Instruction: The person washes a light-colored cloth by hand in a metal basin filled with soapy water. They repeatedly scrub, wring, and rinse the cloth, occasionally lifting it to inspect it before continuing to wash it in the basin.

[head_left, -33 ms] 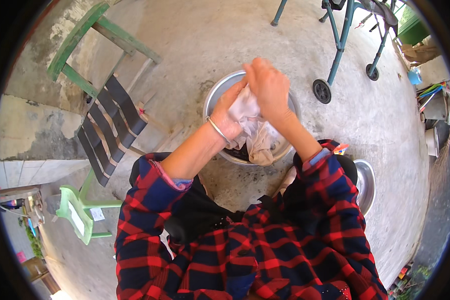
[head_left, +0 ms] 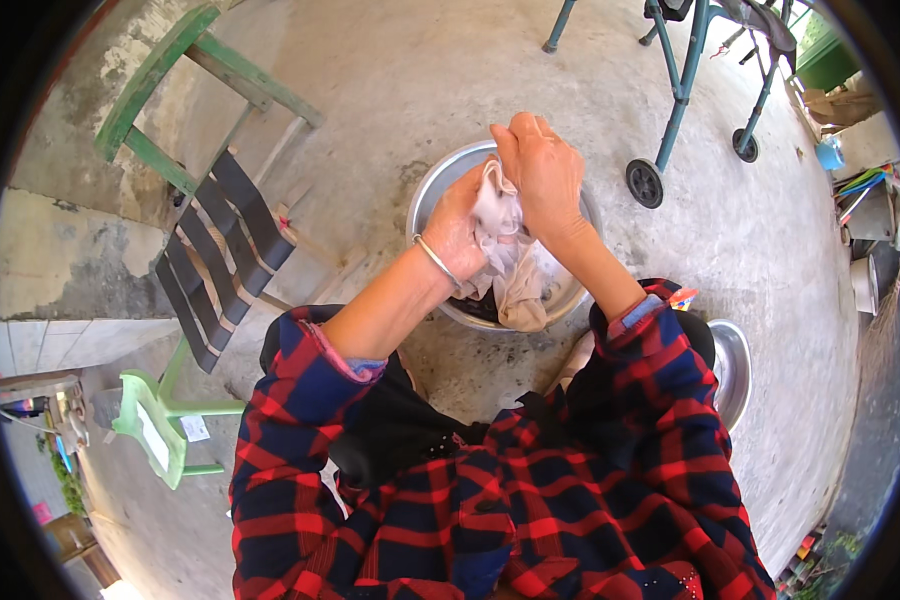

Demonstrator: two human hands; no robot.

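Clearly mid-wash: both hands, left hand (head_left: 457,235) and right hand (head_left: 543,172), are closed tight on a bunched pale cloth (head_left: 500,220), held just above the metal basin (head_left: 432,192). More of it trails into the basin beneath them, seemingly not yet wrung.

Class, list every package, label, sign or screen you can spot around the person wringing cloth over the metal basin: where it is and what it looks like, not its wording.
Label: small white rectangle, on the frame of the light green plastic stool at lower left.
No packages, signs or screens can be made out elsewhere; the small things at the right edge are too blurred to tell.
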